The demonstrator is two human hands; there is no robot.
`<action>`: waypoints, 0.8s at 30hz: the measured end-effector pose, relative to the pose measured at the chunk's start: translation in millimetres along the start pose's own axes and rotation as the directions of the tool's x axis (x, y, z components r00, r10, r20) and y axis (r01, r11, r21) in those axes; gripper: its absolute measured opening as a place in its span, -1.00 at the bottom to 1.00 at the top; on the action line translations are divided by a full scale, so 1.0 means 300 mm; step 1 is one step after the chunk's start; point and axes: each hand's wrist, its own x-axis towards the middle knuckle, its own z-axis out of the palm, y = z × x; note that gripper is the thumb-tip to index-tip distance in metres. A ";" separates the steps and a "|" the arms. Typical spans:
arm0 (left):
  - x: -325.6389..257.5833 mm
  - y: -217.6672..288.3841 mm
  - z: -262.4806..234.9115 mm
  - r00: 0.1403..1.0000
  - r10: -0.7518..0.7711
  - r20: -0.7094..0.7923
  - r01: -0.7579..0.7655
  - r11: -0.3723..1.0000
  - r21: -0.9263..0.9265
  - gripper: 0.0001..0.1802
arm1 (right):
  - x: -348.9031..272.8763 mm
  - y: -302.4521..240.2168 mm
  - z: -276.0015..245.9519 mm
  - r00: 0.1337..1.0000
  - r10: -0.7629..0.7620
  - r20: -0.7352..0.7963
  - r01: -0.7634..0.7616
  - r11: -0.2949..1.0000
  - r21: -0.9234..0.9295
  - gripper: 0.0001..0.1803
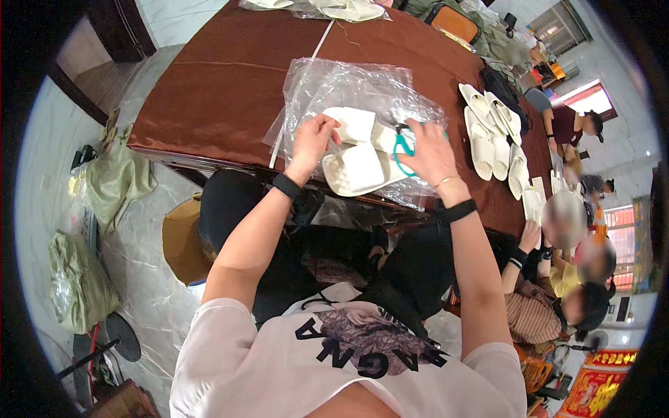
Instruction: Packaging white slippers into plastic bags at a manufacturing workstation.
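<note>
L hand (313, 144) by slippers (354, 168); R hand (431, 152) w/ scissors (398, 145).

A far slipper (357, 127) and a near slipper (361, 168), both cream-white with broad bands, lie side by side, lengthwise left to right, on crumpled clear plastic (317, 83) over the bench (209, 104). Teal-handled scissors (397, 148) sit in the right hand (431, 155), above the slippers' right part.
</note>
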 end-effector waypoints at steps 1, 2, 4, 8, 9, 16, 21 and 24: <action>-0.002 0.010 0.011 1.000 -0.003 0.006 0.003 1.000 0.000 -0.78 | 0.011 -0.020 0.006 1.000 0.001 -0.001 -0.001 1.000 -0.004 -0.33; -0.004 0.017 0.012 1.000 -0.007 0.004 0.007 1.000 0.003 -0.78 | 0.029 -0.048 0.013 0.998 -0.061 0.021 0.062 0.998 -0.021 -0.34; -0.004 0.025 0.012 1.000 -0.005 -0.008 0.005 1.000 0.029 -0.78 | 0.063 -0.099 0.025 0.987 -0.156 0.050 0.159 0.984 -0.078 -0.34; -0.007 0.016 0.019 0.996 0.082 -0.021 -0.080 0.992 0.103 -0.80 | 0.121 -0.155 0.064 0.971 -0.225 0.077 0.232 0.966 -0.110 -0.41; -0.008 0.014 0.021 0.991 0.130 -0.017 -0.126 0.982 0.142 -0.81 | 0.130 -0.169 0.072 0.970 -0.229 0.079 0.237 0.965 -0.109 -0.41; -0.018 0.029 0.028 0.987 0.161 -0.012 -0.157 0.976 0.149 -0.81 | 0.152 -0.198 0.112 0.978 -0.088 0.191 0.087 0.996 0.013 -0.52; 0.004 0.020 -0.003 0.997 -0.002 -0.077 0.000 1.000 -0.029 -0.75 | 0.120 -0.148 0.072 0.994 -0.084 0.064 0.085 0.996 -0.017 -0.56; 0.014 0.016 -0.002 0.996 0.014 -0.088 -0.015 1.000 -0.014 -0.75 | 0.103 -0.146 0.045 0.989 -0.126 0.082 0.130 0.991 -0.043 -0.53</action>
